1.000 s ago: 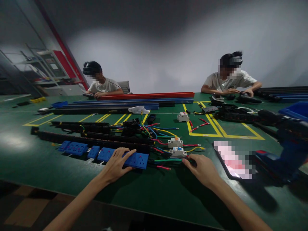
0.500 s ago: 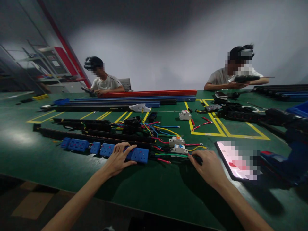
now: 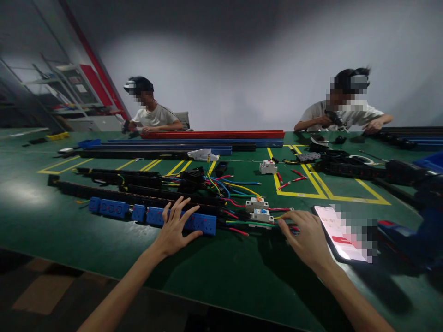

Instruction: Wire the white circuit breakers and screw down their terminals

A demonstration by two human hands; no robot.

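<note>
My left hand (image 3: 176, 230) lies with spread fingers over a row of blue power sockets (image 3: 204, 223), its fingertips reaching toward the black rail (image 3: 138, 196) behind. To the right, my right hand (image 3: 306, 235) is curled, thumb and forefinger closed at the end of a green wire (image 3: 238, 223). Part of that grip is hidden by the fingers. Just left of it sit two white circuit breakers, a nearer one with a blue switch (image 3: 262, 216) and a farther one with an orange mark (image 3: 256, 203). A loose red wire (image 3: 238, 231) with a metal lug points toward me.
A lit phone (image 3: 341, 240) lies right of my right hand, beside a blue power tool (image 3: 411, 235). Behind are another breaker (image 3: 268, 167), short red wires (image 3: 292, 182) and long blue and orange rails (image 3: 214, 135). Two people sit across the green table (image 3: 207, 281).
My left hand's fingers have lifted and spread over the sockets. My right hand has shifted slightly right, away from the breakers. The person at far right has lowered the tool they hold.
</note>
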